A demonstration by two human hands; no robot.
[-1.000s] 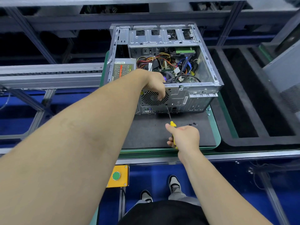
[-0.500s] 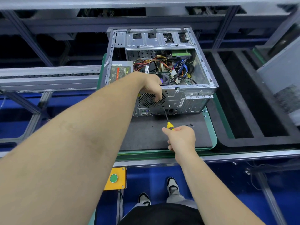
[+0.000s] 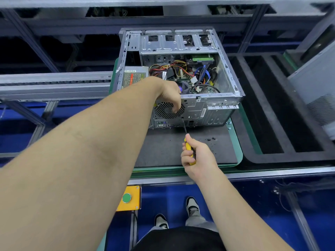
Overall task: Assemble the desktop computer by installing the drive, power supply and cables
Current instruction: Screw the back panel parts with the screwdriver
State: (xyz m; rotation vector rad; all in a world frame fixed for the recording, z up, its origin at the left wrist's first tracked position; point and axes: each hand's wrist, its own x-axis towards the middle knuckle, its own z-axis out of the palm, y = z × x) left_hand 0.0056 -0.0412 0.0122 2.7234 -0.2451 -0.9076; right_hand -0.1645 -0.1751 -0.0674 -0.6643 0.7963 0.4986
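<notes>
An open computer case point(image 3: 217, 98) lies on its side on a dark mat point(image 3: 163, 149). Inside it are a power supply point(image 3: 134, 77), a bundle of coloured cables point(image 3: 174, 67) and a green-edged drive point(image 3: 203, 58). My left hand point(image 3: 170, 95) hangs over the case's rear top edge, fingers curled down onto the fan grille point(image 3: 163, 113). My right hand point(image 3: 199, 158) grips a yellow-handled screwdriver point(image 3: 188, 147). Its tip touches the rear panel just right of the grille.
Loose black screws point(image 3: 211, 138) lie on the mat to the right of the screwdriver. A black foam tray point(image 3: 272, 124) and another grey case point(image 3: 315, 84) stand at the right. A conveyor rail point(image 3: 54, 86) runs at the left. A yellow box with a green button point(image 3: 126, 198) hangs below the bench edge.
The view has shifted a little. Both hands keep their places, and the screwdriver tip stays against the rear panel beside the fan grille.
</notes>
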